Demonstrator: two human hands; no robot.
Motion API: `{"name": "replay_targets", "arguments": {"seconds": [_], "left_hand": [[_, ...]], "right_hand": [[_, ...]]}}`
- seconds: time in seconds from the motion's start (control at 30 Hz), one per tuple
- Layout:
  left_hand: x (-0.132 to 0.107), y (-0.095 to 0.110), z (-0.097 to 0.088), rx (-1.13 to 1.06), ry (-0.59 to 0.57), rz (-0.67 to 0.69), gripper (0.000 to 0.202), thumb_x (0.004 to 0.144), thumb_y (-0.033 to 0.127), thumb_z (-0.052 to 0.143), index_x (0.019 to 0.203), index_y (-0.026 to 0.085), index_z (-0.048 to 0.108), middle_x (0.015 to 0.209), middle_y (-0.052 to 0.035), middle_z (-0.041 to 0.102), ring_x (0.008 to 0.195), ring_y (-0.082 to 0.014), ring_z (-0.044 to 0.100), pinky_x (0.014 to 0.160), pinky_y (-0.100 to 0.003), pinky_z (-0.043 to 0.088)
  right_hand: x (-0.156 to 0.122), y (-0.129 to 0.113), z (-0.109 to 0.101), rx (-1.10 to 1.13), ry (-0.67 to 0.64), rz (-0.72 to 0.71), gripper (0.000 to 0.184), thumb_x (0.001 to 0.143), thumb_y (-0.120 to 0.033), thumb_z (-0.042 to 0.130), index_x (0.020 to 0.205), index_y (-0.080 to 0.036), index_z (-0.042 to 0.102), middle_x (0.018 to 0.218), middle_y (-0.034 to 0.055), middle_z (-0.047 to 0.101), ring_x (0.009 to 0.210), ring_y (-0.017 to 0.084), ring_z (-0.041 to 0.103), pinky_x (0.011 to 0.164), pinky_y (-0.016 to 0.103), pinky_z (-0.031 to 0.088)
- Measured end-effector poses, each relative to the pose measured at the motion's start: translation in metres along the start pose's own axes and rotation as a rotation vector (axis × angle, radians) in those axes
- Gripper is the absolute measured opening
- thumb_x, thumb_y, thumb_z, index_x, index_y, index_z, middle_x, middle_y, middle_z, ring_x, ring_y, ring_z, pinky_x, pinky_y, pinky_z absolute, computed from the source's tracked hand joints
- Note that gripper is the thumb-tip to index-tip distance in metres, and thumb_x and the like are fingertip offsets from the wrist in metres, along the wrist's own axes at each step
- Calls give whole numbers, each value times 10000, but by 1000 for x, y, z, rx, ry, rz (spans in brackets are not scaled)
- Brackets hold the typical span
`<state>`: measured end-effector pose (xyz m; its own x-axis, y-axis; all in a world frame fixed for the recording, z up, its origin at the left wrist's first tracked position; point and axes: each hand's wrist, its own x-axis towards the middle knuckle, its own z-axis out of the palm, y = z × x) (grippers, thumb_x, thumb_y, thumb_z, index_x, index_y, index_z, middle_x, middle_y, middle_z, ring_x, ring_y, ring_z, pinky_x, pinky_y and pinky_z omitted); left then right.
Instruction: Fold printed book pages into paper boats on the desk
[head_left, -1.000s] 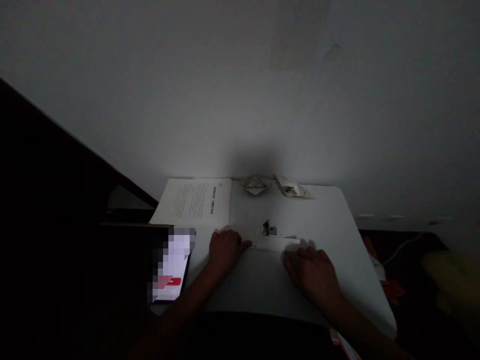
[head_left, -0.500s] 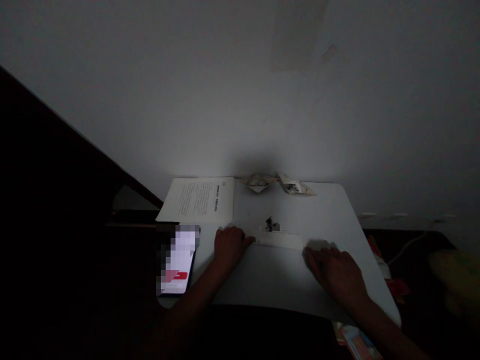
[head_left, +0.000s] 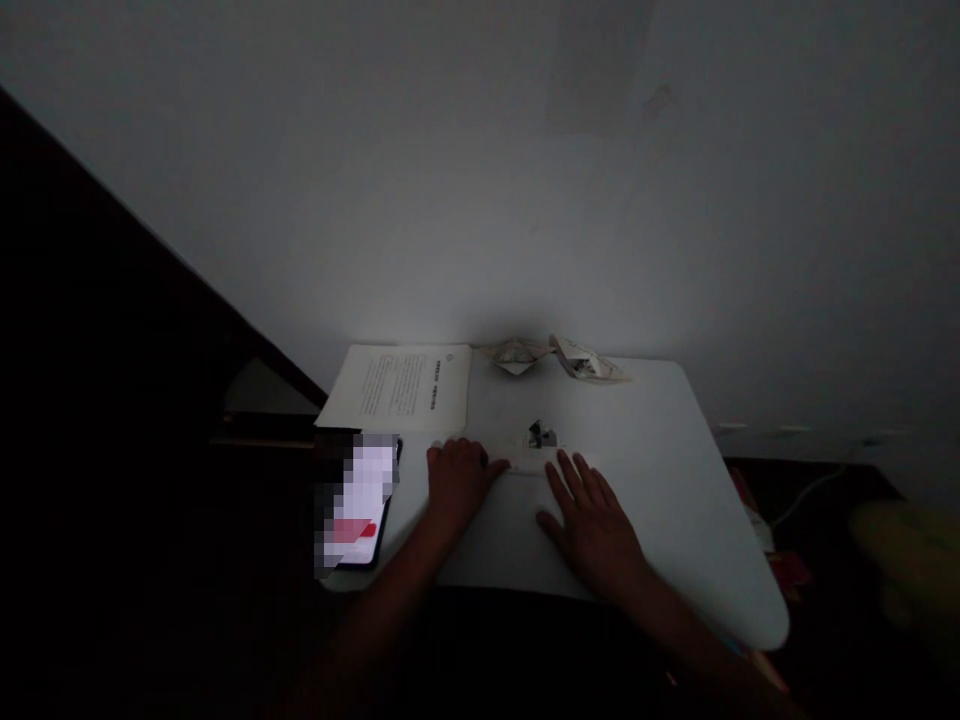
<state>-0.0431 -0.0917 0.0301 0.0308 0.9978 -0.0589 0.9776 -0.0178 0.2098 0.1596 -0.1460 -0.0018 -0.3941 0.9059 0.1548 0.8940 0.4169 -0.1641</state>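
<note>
A pale sheet of paper with a dark printed picture lies on the small white table, a strip along its near edge looking folded. My left hand rests at its left end, fingers curled and thumb stretched along the paper's edge; its grip is partly hidden. My right hand lies flat with fingers spread, fingertips on the right part of the strip. Beyond the hands, two folded paper boats, a left one and a right one, sit at the back edge by the wall.
A printed page or booklet covers the back left of the white table. A phone with a lit screen lies at the left edge. The wall rises right behind. A cable and blurred items are at the right, in dim light.
My right hand has moved left from beside the paper's right end onto the strip, its fingers spreading out flat. The left hand stays at the left end. The view has shifted slightly.
</note>
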Motion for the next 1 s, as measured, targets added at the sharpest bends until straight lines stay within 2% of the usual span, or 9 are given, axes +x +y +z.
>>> {"name": "replay_targets", "arguments": {"seconds": [0.1, 0.27, 0.4, 0.53, 0.63, 0.73, 0.8, 0.9, 1.0], "left_hand": [[-7, -2, 0, -19, 57, -26, 380, 804, 554, 556, 833, 182, 628, 898, -68, 655, 948, -249, 557, 841, -392, 331], [-20, -10, 2, -26, 114, -25, 292, 849, 473, 531, 884, 187, 580, 902, -58, 632, 941, -239, 552, 832, -369, 344], [-24, -15, 5, -58, 139, 6, 237, 865, 417, 516, 903, 191, 579, 918, -55, 624, 942, -240, 543, 830, -373, 354], [-24, -16, 7, -89, 170, 51, 220, 888, 296, 469, 1042, 181, 575, 975, -77, 621, 980, -238, 541, 860, -375, 379], [-29, -5, 12, -135, 195, 149, 241, 900, 231, 420, 1067, 172, 583, 1030, -95, 615, 1007, -223, 543, 903, -356, 403], [-37, 16, 26, -168, 217, 396, 290, 898, 190, 401, 1130, 165, 574, 1165, -110, 591, 1109, -214, 520, 985, -357, 390], [-41, 28, 39, -121, 232, 524, 360, 906, 191, 384, 1240, 128, 501, 1325, -131, 504, 1263, -233, 419, 1061, -393, 334], [-43, 35, 52, -19, 264, 529, 432, 901, 220, 386, 1304, 73, 433, 1433, -178, 378, 1363, -296, 282, 1072, -463, 319], [-44, 34, 55, 28, 251, 519, 523, 882, 310, 441, 1353, 92, 379, 1472, -174, 314, 1391, -330, 195, 1079, -492, 302]], "right_hand": [[-2, 3, 2, -12, -2, 31, 611, 897, -521, 401, 1433, -239, 317, 1534, 103, 201, 1413, 305, 96, 1078, 531, 251], [-4, 4, -4, -11, 4, 15, 552, 901, -504, 412, 1418, -330, 329, 1540, 101, 186, 1406, 337, 106, 1057, 542, 266], [-4, 4, -2, -20, 12, 21, 544, 894, -520, 416, 1406, -351, 346, 1538, 92, 197, 1402, 345, 120, 1049, 546, 268], [-4, 3, 0, -29, 17, 29, 535, 896, -513, 418, 1402, -355, 351, 1533, 87, 214, 1399, 344, 142, 1046, 547, 268], [-4, 2, -1, -33, 32, 36, 528, 899, -495, 425, 1401, -345, 358, 1526, 97, 234, 1399, 344, 144, 1047, 547, 265], [-4, 1, 0, -32, 44, 30, 512, 908, -456, 429, 1400, -332, 365, 1528, 95, 229, 1403, 331, 135, 1055, 536, 263], [-4, 1, 1, -30, 45, 22, 508, 914, -435, 423, 1404, -319, 361, 1534, 91, 211, 1406, 317, 135, 1067, 526, 251], [-4, 2, 3, -26, 41, 19, 515, 925, -390, 404, 1426, -298, 323, 1542, 85, 179, 1409, 292, 138, 1089, 503, 229], [-5, 4, 3, -24, 20, 21, 517, 932, -314, 379, 1441, -283, 290, 1544, 86, 170, 1410, 268, 144, 1098, 465, 234]]}}
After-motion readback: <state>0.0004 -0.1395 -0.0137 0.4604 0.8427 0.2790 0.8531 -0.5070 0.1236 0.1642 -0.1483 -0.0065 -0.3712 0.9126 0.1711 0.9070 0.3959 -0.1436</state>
